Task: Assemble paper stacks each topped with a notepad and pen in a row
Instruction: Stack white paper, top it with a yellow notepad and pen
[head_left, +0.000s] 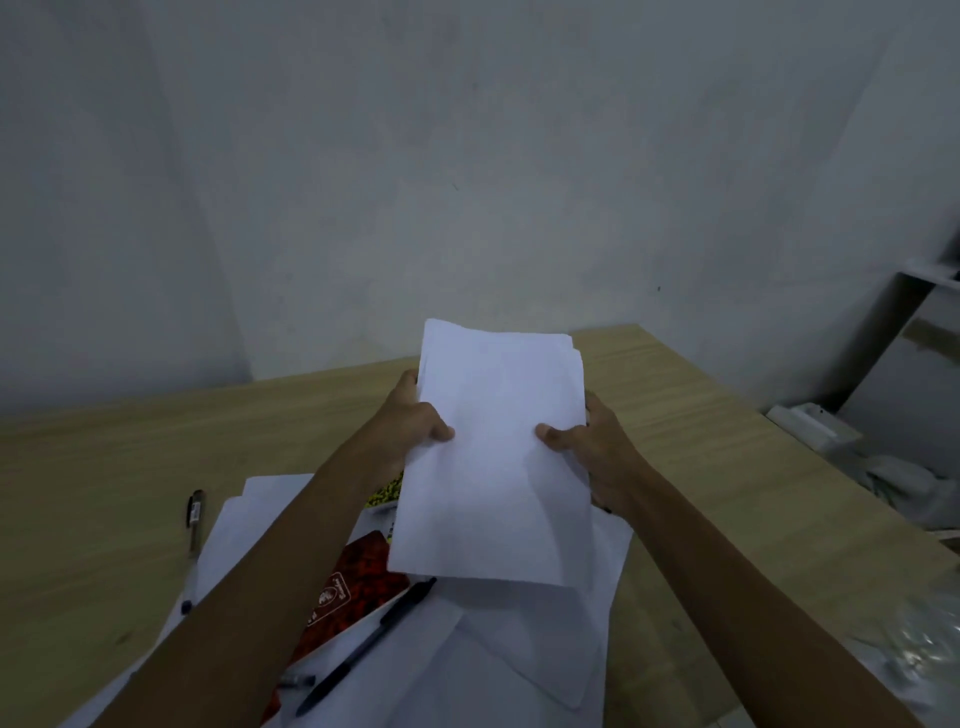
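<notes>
white paper stack (498, 447), frame centre: light, floppy, sheets slide; left hand (410, 421) and right hand (592, 447) clamp its long edges.

A light wood-grain desk (701, 447) stands against a pale wall, its far part bare. On the near side loose white sheets (519, 654) lie spread in an untidy overlapping pile. A pen (195, 519) lies directly on the wood just left of the sheets, pointing away from the viewer. On the paper rest a red notepad (358, 582) and, beside it, a dark pen (363, 644) lying at a slant. A yellow-patterned item (387, 491) shows only in part; what it is cannot be told.
</notes>
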